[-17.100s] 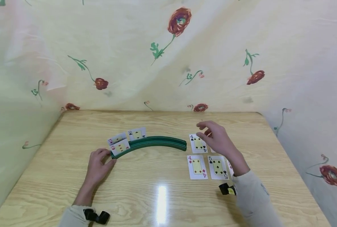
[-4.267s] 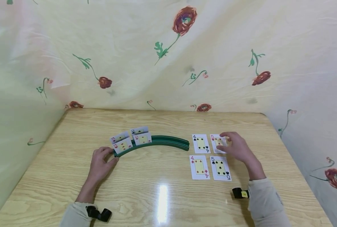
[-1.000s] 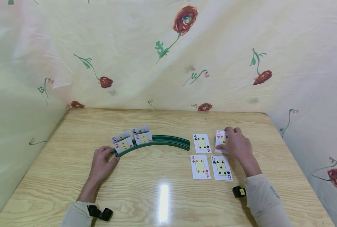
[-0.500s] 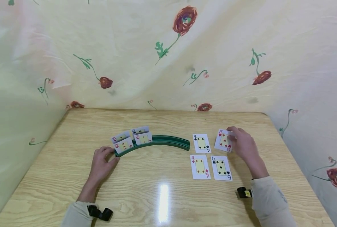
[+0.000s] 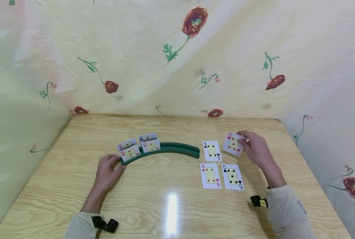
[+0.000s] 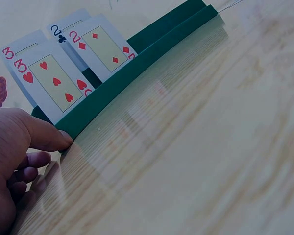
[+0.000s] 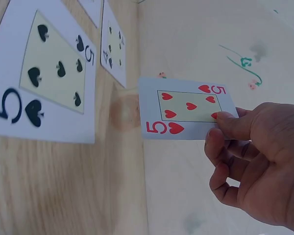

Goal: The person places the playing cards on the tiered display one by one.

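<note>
My right hand (image 5: 259, 150) pinches the five of hearts (image 5: 232, 143) by its right edge, thumb on the printed face. In the right wrist view that same playing card (image 7: 186, 105) is raised, its face toward the camera. At the left end of a curved green card holder (image 5: 177, 148), my left hand (image 5: 107, 172) grips the tip between thumb and fingers. The left wrist view has the thumb at the front wall. Two threes (image 6: 54, 81) and two twos (image 6: 100, 49) stand in the holder's slots, one of each in front of the other.
Face up on the wooden table (image 5: 141, 205), right of the holder, lie the four of spades (image 5: 212, 151), four of diamonds (image 5: 210, 176) and five of spades (image 5: 232, 177). A flowered cloth (image 5: 129, 49) hangs along the back and sides.
The second two was added to the holder's front slot earlier. A card at the far right is gone from the table. Lately the right hand has picked up and tilted the five of hearts.
</note>
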Motion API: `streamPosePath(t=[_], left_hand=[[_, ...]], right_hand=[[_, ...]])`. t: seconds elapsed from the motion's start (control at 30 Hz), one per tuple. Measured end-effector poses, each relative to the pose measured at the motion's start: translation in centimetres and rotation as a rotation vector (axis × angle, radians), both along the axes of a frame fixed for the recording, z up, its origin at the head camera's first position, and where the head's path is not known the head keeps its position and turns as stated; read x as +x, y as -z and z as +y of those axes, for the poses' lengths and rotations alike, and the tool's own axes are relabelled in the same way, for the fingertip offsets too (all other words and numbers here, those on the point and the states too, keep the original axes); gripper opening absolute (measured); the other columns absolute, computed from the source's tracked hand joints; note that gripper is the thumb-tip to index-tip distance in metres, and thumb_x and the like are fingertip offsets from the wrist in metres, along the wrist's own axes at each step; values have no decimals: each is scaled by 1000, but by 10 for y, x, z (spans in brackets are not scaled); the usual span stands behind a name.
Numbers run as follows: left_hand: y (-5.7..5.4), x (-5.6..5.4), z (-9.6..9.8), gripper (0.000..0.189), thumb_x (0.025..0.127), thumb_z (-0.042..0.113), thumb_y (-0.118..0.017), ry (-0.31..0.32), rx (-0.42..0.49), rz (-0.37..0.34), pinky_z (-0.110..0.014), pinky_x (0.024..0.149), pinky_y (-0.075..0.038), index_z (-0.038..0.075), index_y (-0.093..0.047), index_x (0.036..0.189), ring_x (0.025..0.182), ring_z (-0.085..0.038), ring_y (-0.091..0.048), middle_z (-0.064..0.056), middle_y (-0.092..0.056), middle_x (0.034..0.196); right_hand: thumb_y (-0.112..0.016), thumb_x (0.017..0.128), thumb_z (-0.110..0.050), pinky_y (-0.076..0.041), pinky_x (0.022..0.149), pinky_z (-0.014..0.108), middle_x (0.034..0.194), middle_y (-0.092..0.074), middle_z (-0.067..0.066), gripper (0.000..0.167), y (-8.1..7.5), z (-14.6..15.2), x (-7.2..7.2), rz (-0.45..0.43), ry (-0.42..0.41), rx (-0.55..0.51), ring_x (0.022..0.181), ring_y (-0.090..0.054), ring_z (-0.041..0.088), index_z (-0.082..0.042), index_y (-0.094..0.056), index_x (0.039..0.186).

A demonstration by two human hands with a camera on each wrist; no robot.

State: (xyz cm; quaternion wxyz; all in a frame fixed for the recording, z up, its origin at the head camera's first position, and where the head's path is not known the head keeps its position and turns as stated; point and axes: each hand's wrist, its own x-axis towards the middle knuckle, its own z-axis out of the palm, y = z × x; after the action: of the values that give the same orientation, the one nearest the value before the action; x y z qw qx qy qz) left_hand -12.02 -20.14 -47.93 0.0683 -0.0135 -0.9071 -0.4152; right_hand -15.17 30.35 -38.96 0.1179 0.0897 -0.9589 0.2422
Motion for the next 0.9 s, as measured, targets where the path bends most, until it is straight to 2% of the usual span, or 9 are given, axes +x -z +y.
streamPosePath(t=[0.13,0.43,0.73,0.9], left_hand=[[1,0,-1,33,88,6,-71,0,1,-2,-48,98,-32,-8,-67,117,119,-36,-41,-25,-56,127],[3,-2,-2,34,88,7,-71,-13,-7,-8,-50,101,-32,-8,-66,118,122,-37,-41,-24,-56,127],[3,-2,-1,34,87,7,-72,-7,5,5,-48,100,-31,-8,-66,117,121,-37,-42,-24,-57,126],[2,-1,-1,34,87,7,-72,-8,-2,3,-48,100,-32,-8,-66,117,121,-37,-42,-24,-57,126]], right_hand=[[-58,99,-2,-42,52,23,101,-68,23,24,-4,-7,-2,-5,-27,-37,62,-62,20,2,-62,122],[-60,98,-3,-41,49,23,96,-68,19,20,-18,-25,-7,101,-105,-68,58,-57,14,1,-64,117],[-61,97,-4,-43,50,23,96,-70,18,20,-30,-41,-10,113,-143,-93,57,-57,12,0,-65,116],[-61,98,-4,-44,51,23,99,-71,19,21,-35,-49,-12,112,-159,-101,59,-59,15,0,-65,118]])
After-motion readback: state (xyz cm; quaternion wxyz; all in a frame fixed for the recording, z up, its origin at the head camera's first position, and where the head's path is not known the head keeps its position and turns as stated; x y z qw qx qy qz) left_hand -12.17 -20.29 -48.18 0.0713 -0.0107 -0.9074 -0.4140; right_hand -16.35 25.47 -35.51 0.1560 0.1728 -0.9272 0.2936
